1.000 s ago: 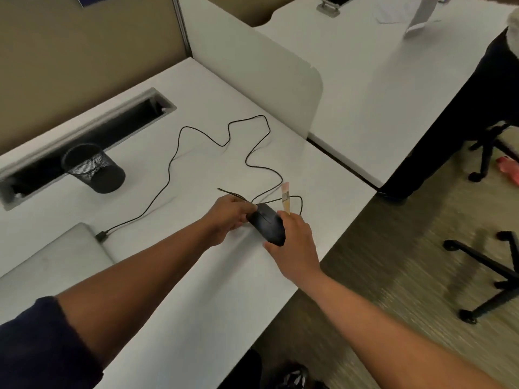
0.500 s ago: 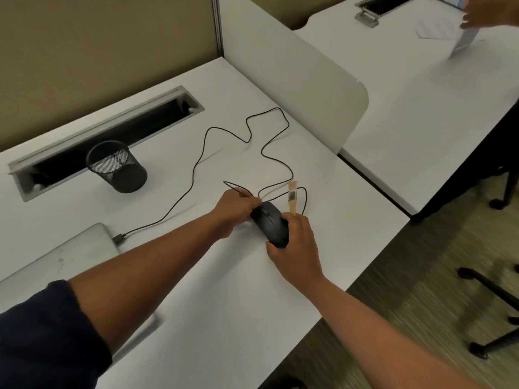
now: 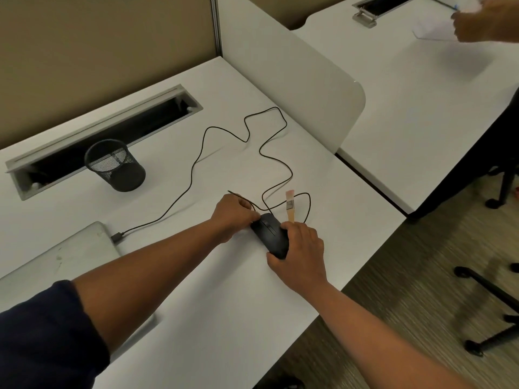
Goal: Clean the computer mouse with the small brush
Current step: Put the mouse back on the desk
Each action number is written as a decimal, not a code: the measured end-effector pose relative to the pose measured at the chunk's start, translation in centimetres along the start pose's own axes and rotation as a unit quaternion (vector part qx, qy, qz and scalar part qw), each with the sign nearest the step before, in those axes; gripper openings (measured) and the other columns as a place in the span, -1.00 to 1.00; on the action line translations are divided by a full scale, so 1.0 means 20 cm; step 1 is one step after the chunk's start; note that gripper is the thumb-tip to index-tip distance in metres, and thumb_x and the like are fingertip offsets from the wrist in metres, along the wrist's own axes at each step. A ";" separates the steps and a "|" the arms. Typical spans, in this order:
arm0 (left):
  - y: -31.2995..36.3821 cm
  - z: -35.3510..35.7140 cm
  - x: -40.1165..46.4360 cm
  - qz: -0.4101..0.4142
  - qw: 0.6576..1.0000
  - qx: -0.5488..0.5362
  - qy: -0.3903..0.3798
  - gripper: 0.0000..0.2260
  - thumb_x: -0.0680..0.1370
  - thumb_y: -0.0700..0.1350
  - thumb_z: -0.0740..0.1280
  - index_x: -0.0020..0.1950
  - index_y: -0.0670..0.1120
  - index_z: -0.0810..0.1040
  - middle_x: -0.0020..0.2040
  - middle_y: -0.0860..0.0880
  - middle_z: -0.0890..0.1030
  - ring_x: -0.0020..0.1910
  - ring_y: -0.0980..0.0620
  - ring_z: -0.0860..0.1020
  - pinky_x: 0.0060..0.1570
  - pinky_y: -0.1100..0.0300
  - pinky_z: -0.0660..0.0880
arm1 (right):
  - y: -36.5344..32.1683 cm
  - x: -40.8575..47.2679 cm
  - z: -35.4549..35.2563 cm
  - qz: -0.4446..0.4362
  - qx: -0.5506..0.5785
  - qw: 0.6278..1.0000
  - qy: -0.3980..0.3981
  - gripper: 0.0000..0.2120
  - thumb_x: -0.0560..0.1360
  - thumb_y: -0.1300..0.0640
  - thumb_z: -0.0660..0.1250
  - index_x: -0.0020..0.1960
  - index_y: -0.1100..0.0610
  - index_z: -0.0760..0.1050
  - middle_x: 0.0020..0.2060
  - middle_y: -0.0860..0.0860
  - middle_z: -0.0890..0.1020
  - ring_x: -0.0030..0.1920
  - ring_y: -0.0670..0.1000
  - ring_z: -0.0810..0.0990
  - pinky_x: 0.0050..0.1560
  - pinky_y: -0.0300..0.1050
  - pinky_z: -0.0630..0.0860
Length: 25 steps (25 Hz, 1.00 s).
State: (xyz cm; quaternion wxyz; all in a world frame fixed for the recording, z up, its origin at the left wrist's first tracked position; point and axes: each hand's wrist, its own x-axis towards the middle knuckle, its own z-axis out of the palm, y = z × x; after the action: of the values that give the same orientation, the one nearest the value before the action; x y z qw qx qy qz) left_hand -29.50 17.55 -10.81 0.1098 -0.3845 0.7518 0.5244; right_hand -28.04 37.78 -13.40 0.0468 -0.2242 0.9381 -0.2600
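fingers: right hand (image 3: 302,249) grips mouse (image 3: 271,234), left hand (image 3: 234,211) pinches its far end | brush (image 3: 290,206) upright, just right | on bench (image 3: 224,276)

I see a matt black plastic mouse (image 3: 271,235), a wooden-handled brush (image 3: 290,209) with a metal ferrule, a black wire-mesh pen cup (image 3: 113,165), and a smooth white desk (image 3: 196,318).

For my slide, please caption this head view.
Both hands hold a black mouse on the desk; the brush lies beside it.
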 end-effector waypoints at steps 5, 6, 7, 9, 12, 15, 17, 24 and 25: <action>0.00 0.01 -0.01 0.015 0.999 0.042 0.026 -0.77 0.48 -0.16 0.62 -0.19 -0.02 0.57 -0.20 0.00 0.62 -0.24 0.06 0.58 -0.27 0.20 0.54 | 0.01 0.00 0.00 0.001 -0.004 1.000 -0.019 -0.34 0.34 -0.13 0.55 0.35 0.05 0.45 0.25 0.00 0.57 0.19 0.13 0.53 0.11 0.04 0.36; 0.00 0.01 -0.01 0.018 0.999 0.042 0.025 -0.78 0.49 -0.15 0.61 -0.18 -0.03 0.57 -0.19 -0.01 0.63 -0.23 0.05 0.59 -0.28 0.21 0.54 | 0.01 0.00 0.00 0.004 -0.007 1.000 -0.023 -0.33 0.34 -0.18 0.55 0.36 0.04 0.45 0.25 -0.02 0.57 0.20 0.11 0.52 0.12 0.04 0.35; -0.01 0.01 -0.02 0.021 0.999 0.039 0.024 -0.80 0.49 -0.15 0.60 -0.15 -0.03 0.59 -0.17 -0.03 0.65 -0.20 0.02 0.63 -0.25 0.18 0.56 | 0.01 0.00 -0.01 0.008 -0.007 1.000 -0.025 -0.32 0.35 -0.24 0.53 0.36 0.03 0.46 0.25 -0.03 0.57 0.21 0.09 0.51 0.13 0.04 0.34; -0.01 -0.01 -0.03 0.028 0.999 0.034 0.024 -0.87 0.50 -0.17 0.56 -0.07 -0.08 0.63 -0.09 -0.07 0.70 -0.09 -0.08 0.70 -0.09 0.05 0.65 | 0.00 0.01 -0.03 0.013 0.018 1.000 -0.012 -0.42 0.46 -0.29 0.38 0.34 0.03 0.49 0.24 -0.04 0.58 0.21 0.06 0.50 0.14 0.04 0.34; -0.03 -0.04 -0.04 0.046 0.997 0.051 0.020 -0.89 0.54 -0.19 0.48 0.05 -0.12 0.66 -0.03 -0.08 0.70 0.00 -0.12 0.70 0.07 -0.02 0.68 | -0.01 0.03 -0.06 -0.001 0.094 0.995 0.032 -0.66 0.64 -0.02 0.15 0.29 0.09 0.55 0.17 0.02 0.65 0.13 0.10 0.54 0.12 0.14 0.44; -0.05 -0.11 -0.06 0.063 0.990 0.126 -0.018 -0.90 0.56 -0.17 0.46 0.06 -0.06 0.65 -0.07 0.01 0.64 -0.01 -0.06 0.64 0.07 0.03 0.64 | -0.05 0.08 -0.10 0.001 0.150 0.987 0.063 -0.71 0.67 0.24 0.15 0.30 0.15 0.55 0.11 0.05 0.68 0.03 0.05 0.54 0.07 0.12 0.53; -0.07 -0.18 -0.07 0.071 0.976 0.200 -0.049 -0.90 0.56 -0.17 0.44 0.06 -0.04 0.65 -0.06 0.04 0.63 0.02 -0.04 0.64 0.09 0.04 0.63 | -0.09 0.11 -0.14 0.018 0.187 0.980 0.063 -0.74 0.68 0.30 0.18 0.32 0.12 0.47 0.09 0.02 0.66 0.02 0.06 0.58 0.02 0.03 0.55; -0.16 -0.54 -0.16 0.068 0.949 0.307 -0.013 -0.81 0.57 -0.11 0.41 0.17 -0.03 0.67 0.07 0.02 0.62 0.08 -0.06 0.61 0.01 0.14 0.55 | -0.39 0.29 -0.20 0.017 0.215 0.974 0.077 -0.88 0.63 0.24 0.30 0.02 0.03 0.52 -0.25 -0.02 0.66 -0.27 0.07 0.62 -0.25 0.07 0.57; -0.19 -0.60 -0.17 0.067 0.950 0.304 0.002 -0.82 0.57 -0.10 0.42 0.17 -0.04 0.66 0.09 0.01 0.62 0.08 -0.06 0.60 0.01 0.14 0.53 | -0.44 0.32 -0.20 0.020 0.222 0.972 0.071 -0.88 0.63 0.23 0.32 0.01 0.03 0.55 -0.28 -0.04 0.65 -0.29 0.05 0.61 -0.26 0.09 0.58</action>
State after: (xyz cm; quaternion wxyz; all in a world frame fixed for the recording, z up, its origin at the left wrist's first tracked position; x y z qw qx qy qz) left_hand -21.72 8.09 -6.35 0.1853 -0.2827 0.8997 0.2760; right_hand -31.08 29.96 -5.35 0.0336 -0.1702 0.8620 -0.4762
